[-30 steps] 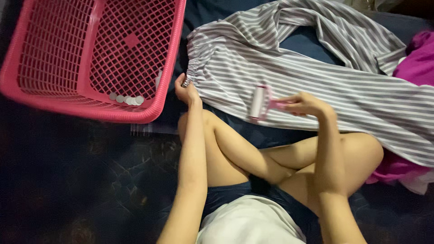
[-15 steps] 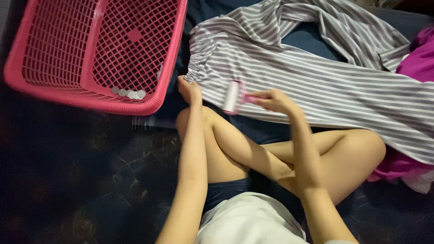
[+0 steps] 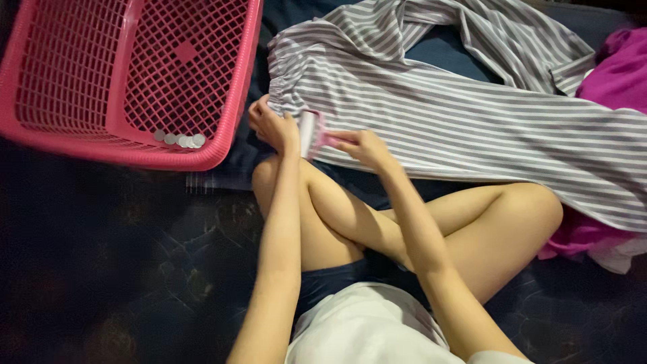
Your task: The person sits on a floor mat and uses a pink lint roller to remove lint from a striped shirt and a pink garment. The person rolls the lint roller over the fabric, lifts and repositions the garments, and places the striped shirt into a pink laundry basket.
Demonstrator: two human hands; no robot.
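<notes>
Grey-and-white striped trousers [image 3: 472,128] lie spread across the dark floor in front of my crossed legs. My left hand [image 3: 273,127] pinches the gathered waistband at the trousers' left end. My right hand [image 3: 364,145] grips the pink handle of a lint roller [image 3: 309,132], whose white roll rests on the striped cloth right beside my left hand.
A pink plastic laundry basket [image 3: 222,108] stands at the upper left with several small pale discs [image 3: 176,139] inside. A magenta garment [image 3: 617,74] lies at the right edge, and dark blue cloth [image 3: 441,50] shows under the trousers.
My right hand has slid the lint roller leftward along the trousers toward the waistband, ending next to my left hand. My left hand has kept its hold.
</notes>
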